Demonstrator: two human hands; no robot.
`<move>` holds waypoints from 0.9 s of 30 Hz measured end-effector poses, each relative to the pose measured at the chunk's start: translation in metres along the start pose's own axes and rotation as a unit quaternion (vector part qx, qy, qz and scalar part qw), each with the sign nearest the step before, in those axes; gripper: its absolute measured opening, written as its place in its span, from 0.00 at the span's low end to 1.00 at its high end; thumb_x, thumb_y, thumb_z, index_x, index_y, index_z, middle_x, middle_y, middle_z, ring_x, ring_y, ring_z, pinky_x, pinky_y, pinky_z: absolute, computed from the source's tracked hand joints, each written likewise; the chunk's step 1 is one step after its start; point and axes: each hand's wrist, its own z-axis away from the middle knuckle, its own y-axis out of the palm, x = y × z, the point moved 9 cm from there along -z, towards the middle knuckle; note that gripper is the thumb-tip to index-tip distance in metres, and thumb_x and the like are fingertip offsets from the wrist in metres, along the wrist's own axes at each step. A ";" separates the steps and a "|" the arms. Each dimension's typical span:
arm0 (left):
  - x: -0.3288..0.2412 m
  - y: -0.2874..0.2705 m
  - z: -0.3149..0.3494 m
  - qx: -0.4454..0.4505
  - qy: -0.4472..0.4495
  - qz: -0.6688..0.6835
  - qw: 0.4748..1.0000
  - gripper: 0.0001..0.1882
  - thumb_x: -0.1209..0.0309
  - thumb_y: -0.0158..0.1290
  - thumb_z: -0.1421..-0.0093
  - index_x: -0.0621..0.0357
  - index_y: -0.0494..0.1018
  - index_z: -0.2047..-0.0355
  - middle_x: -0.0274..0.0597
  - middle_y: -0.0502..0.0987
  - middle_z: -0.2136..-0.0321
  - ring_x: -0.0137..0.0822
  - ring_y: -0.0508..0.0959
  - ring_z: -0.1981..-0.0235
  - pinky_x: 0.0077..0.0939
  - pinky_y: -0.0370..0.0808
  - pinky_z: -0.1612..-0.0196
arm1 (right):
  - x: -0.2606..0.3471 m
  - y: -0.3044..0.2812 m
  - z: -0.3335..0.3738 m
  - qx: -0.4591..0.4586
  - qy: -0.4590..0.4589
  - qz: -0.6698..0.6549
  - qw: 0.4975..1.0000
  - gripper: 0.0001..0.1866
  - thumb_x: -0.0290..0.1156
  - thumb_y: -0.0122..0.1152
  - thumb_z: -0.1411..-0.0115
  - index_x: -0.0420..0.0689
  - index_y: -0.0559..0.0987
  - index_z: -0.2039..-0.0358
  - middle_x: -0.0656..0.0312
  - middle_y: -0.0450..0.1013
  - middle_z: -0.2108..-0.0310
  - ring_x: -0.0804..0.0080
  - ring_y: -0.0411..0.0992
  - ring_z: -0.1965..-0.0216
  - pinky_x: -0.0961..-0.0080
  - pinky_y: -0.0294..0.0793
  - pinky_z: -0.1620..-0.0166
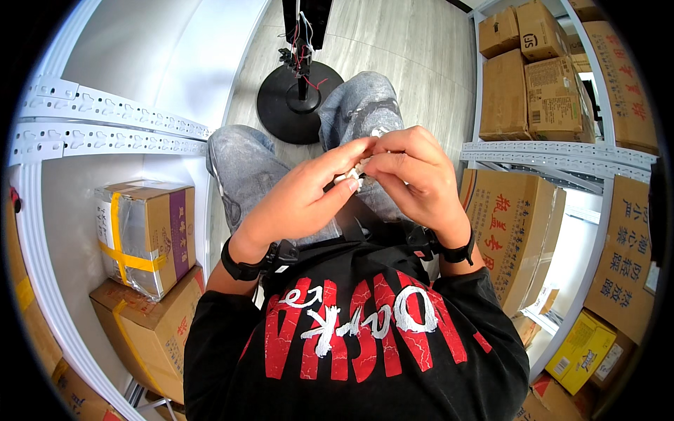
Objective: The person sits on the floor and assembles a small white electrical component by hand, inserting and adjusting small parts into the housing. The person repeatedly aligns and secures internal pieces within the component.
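Above my lap, both hands meet over some small white pieces (349, 175) whose kind I cannot make out. My left hand (298, 193) is closed, thumb and fingers pinching the white pieces from the left. From the other side my right hand (420, 175) is closed too, its thumb and fingertips pressed against the same white pieces. Fingers cover much of what is held, so I cannot tell whether it is one part or several. Each wrist wears a black strap, and the left strap (246, 263) carries a small black device.
Ahead on the grey floor stands a round black base (277, 105) with a post and loose red and white wires. White metal shelving (112, 144) flanks me on both sides. Cardboard boxes (504, 95) fill the right shelves; a taped box (144, 231) sits at left.
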 end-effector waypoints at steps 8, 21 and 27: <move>0.006 -0.007 -0.001 -0.048 0.015 0.076 0.996 0.26 0.83 0.45 0.34 0.68 0.61 0.35 0.47 0.73 0.43 0.30 0.74 0.44 0.25 0.70 0.42 | 0.006 0.005 0.001 0.025 -0.019 0.022 0.999 0.16 0.21 0.69 0.55 0.45 0.83 0.63 0.63 0.74 0.62 0.62 0.71 0.66 0.69 0.72 0.61; 0.014 -0.016 -0.006 -0.091 -0.003 0.174 0.980 0.18 0.82 0.43 0.34 0.71 0.70 0.45 0.47 0.80 0.54 0.29 0.79 0.53 0.23 0.75 0.50 | -0.020 0.001 0.010 0.027 0.120 -0.095 0.988 0.17 0.21 0.66 0.47 0.43 0.82 0.55 0.60 0.77 0.61 0.60 0.75 0.61 0.67 0.75 0.58; 0.019 -0.018 -0.004 -0.099 -0.006 0.160 0.982 0.17 0.82 0.44 0.34 0.70 0.72 0.47 0.44 0.81 0.56 0.27 0.79 0.55 0.21 0.75 0.52 | -0.008 0.003 0.004 0.025 0.050 -0.047 0.997 0.16 0.21 0.66 0.48 0.45 0.83 0.57 0.61 0.76 0.63 0.61 0.75 0.64 0.68 0.75 0.59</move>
